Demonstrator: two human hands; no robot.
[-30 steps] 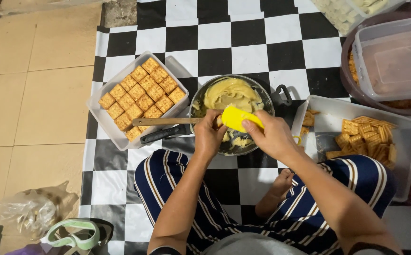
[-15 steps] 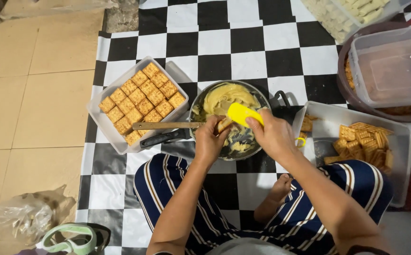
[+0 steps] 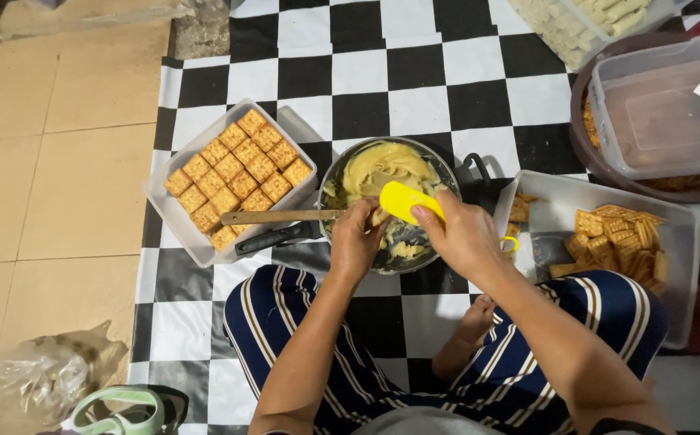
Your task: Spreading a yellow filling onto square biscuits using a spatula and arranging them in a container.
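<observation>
Over the pan's [image 3: 342, 173] near rim, my left hand [image 3: 355, 242] pinches a cracker [image 3: 379, 216]; right hand [image 3: 461, 235] grips the yellow spatula [image 3: 408, 201], cracker trays flanking close.

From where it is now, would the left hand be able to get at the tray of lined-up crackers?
Probably yes: the left hand is at the pan beside the tray of crackers; only the wooden handle lies between.

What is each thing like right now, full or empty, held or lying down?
Round metal pan: partly full of yellow cream.
Yellow spatula: held in right hand, over the pan.
Small cracker: pinched in left hand.
White tray on the left: filled with neat rows of square crackers.
Clear tray on the right: partly filled with loose crackers.
Wooden-handled tool: lying across the pan's rim.
</observation>
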